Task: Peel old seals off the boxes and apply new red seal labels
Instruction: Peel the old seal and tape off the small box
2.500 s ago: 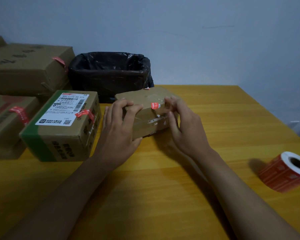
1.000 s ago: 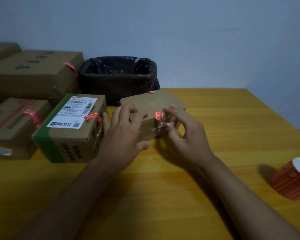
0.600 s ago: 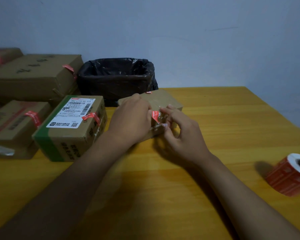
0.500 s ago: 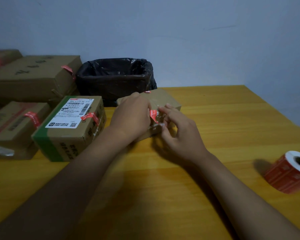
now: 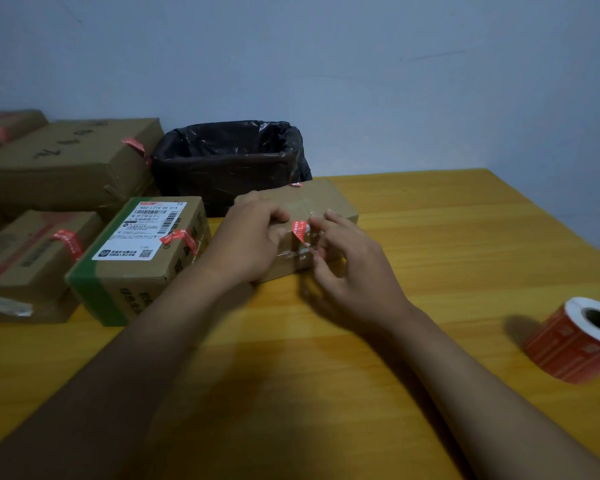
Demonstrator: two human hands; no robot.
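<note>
Left hand [image 5: 253, 237] moved onto box [image 5: 329, 199]; bin [image 5: 229, 168] contents unclear.

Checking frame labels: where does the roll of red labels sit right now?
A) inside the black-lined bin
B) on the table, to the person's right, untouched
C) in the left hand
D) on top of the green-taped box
B: the roll of red labels lies on the table, away from both hands.
</note>
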